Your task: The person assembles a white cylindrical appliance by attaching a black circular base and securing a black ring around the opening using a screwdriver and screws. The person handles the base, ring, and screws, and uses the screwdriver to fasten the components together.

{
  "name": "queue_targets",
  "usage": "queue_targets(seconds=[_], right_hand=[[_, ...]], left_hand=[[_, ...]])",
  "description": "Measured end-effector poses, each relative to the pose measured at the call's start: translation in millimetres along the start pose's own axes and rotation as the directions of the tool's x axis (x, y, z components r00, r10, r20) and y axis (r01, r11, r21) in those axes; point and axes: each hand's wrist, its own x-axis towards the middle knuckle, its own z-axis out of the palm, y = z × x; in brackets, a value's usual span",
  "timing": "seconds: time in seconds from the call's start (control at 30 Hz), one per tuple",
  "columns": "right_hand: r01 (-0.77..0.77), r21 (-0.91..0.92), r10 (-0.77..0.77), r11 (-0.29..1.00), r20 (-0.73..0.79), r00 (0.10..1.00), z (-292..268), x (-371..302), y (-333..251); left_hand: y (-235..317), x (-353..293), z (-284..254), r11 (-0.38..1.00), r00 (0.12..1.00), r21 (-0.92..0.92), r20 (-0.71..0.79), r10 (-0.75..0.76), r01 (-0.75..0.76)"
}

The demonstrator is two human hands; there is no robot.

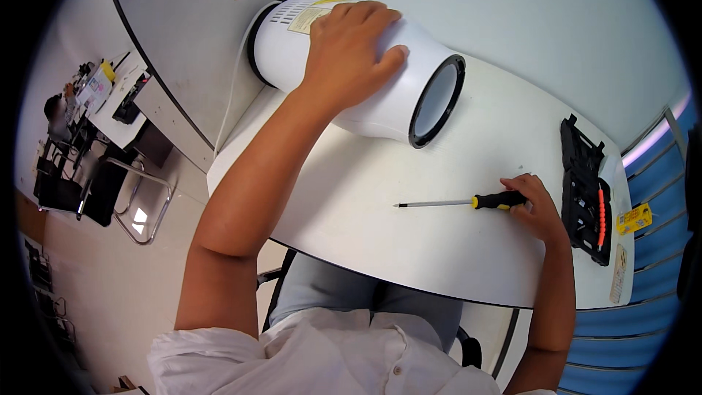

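A white, waisted cylindrical appliance (292, 55) with black end rims lies on its side at the back of the table. Vent slots and a yellowish label show near its left end, and a grey round face fills its right end. My left hand (352, 47) rests over its upper side, fingers stretched across it and thumb apart. At the right, my right hand (537, 208) closes on the handle end of a black-and-yellow screwdriver (486, 201). The screwdriver's long shaft points left, low over or on the tabletop; I cannot tell whether it touches.
An open black tool case (578, 212) with a red flexible piece stands at the white table's (431, 263) right edge, beside a yellow box (634, 219). A grey partition (175, 36) and a white cord border the left. Beyond are a chair (142, 197) and another person.
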Motion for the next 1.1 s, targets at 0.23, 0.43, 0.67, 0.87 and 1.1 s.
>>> queue_targets(seconds=[0.23, 0.43, 0.67, 0.87, 1.1], right_hand=[[0.157, -0.204, -0.198, 0.966, -0.204, 0.959, 4, 4, -17], [0.295, -0.283, -0.371, 0.913, -0.273, 0.887, 28, 29, -67], [0.228, -0.068, -0.235, 0.971, -0.417, 0.878, 51, 81, -137], [0.337, 0.041, -0.272, 0.941, -0.503, 0.821, 58, 96, -134], [0.396, -0.069, -0.362, 0.915, -0.572, 0.736, 63, 102, -119]], left_hand=[[-2, 0, 19, 0.999, 0.994, 0.053, -0.111, -0.001, 0.006], [1, 5, 25, 0.999, 0.992, 0.050, -0.126, -0.015, 0.021], [2, 7, 24, 0.998, 0.994, 0.048, -0.104, -0.030, 0.035], [0, 10, 22, 0.998, 0.998, 0.054, -0.061, -0.035, 0.038], [1, 21, 24, 1.000, 0.999, -0.005, -0.038, -0.001, 0.001]])
